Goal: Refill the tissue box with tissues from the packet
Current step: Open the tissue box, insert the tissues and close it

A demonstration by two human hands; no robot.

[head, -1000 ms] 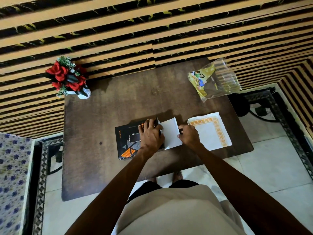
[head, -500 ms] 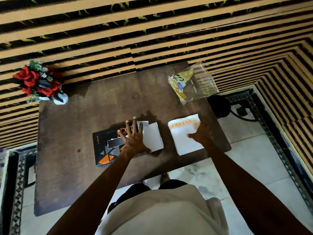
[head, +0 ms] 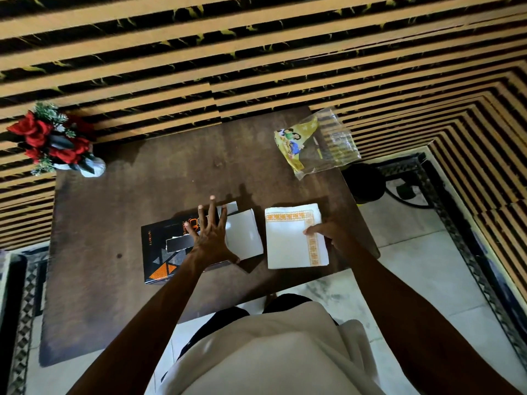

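Near the table's (head: 114, 280) front edge, the left hand (head: 209, 238) now lies flat with fingers spread on the dark tissue box (head: 168, 252), no longer curled over it as a second ago. Its thumb touches the white open flap (head: 245, 238) at the box's right end. The right hand (head: 328, 232) has left that flap and rests open, fingertips on the right edge of the stack of tissues (head: 293, 240) just beside the box. At the far right corner lies the packet (head: 313, 143).
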